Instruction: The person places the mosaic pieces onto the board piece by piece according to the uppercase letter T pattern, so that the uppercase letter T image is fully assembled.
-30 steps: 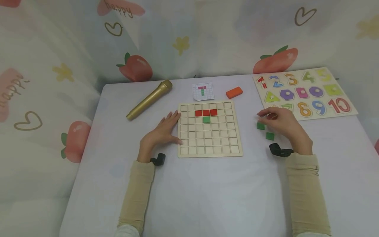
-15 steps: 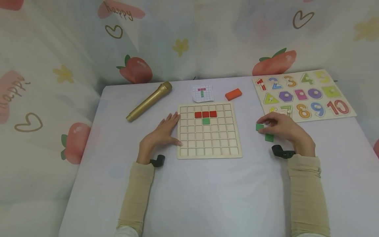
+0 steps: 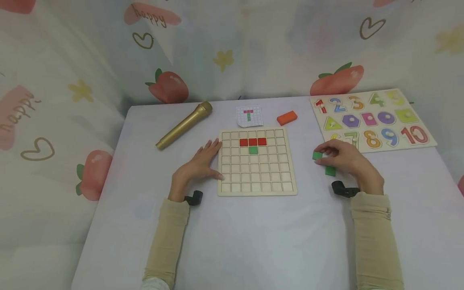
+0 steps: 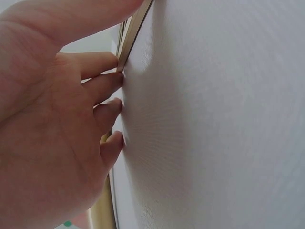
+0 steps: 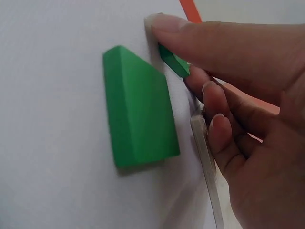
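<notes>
A wooden grid board [image 3: 257, 189] lies mid-table, with three red tiles [image 3: 253, 142] in a row and one green tile [image 3: 253, 150] under the middle one. My left hand [image 3: 197, 166] rests at the board's left edge, fingers spread and touching it. To the right of the board, my right hand [image 3: 342, 157] pinches a loose green tile [image 3: 317, 155] between thumb and finger at the table surface. A second loose green tile [image 5: 143, 112] lies flat nearer the wrist, apart from the fingers. The thumb partly hides the pinched tile in the right wrist view.
Behind the board lies a paper card [image 3: 249, 116] printed with a red and green T pattern. An orange block [image 3: 287, 118] is beside it. A gold microphone [image 3: 184, 125] lies at the back left, a number puzzle board [image 3: 375, 119] at the back right.
My right hand has lowered slightly to the loose green tiles, and its thumb and finger have closed on the farther one. The left hand stays at the board's edge.
</notes>
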`<control>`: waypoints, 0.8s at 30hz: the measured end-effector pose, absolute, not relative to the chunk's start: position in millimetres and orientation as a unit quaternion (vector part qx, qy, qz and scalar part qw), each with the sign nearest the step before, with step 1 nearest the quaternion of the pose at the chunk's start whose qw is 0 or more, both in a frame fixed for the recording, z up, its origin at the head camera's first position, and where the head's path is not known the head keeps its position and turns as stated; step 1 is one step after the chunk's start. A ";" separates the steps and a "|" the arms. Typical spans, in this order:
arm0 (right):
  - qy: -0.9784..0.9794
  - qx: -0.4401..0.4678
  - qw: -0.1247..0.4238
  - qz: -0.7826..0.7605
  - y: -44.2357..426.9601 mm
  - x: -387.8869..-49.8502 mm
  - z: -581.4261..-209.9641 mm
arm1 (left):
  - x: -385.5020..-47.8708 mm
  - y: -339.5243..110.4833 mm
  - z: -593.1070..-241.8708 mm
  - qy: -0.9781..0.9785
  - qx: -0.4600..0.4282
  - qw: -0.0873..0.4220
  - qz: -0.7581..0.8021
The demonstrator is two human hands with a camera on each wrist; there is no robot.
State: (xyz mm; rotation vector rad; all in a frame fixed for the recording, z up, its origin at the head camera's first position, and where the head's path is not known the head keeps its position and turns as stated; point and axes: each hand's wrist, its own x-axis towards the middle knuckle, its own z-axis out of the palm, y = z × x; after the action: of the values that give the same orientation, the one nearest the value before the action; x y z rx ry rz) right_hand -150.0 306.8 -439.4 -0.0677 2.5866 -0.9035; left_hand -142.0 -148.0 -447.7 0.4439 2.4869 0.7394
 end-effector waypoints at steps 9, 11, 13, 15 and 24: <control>0.928 -0.030 0.194 -0.316 298.9 -149.8 -434.8 | -140.7 -145.6 -445.8 0.917 0.154 0.253 0.267; 0.932 -0.033 0.184 -0.311 296.6 -150.0 -434.3 | -140.2 -145.3 -445.6 0.917 0.151 0.251 0.269; 0.935 -0.040 0.172 -0.307 295.1 -149.8 -434.6 | -140.3 -145.3 -446.3 0.917 0.150 0.253 0.269; 0.937 -0.038 0.162 -0.306 293.4 -149.4 -434.9 | -140.3 -145.4 -446.9 0.917 0.150 0.252 0.271; 0.931 -0.028 0.192 -0.309 293.5 -148.0 -431.9 | -140.2 -146.8 -446.6 0.916 0.155 0.249 0.272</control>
State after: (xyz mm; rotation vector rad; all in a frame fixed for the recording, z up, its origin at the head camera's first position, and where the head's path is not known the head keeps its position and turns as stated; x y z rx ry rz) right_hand -148.0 293.5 -431.9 -0.0774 2.6136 -0.8674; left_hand -140.2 -146.8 -446.6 0.4225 2.4959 0.7420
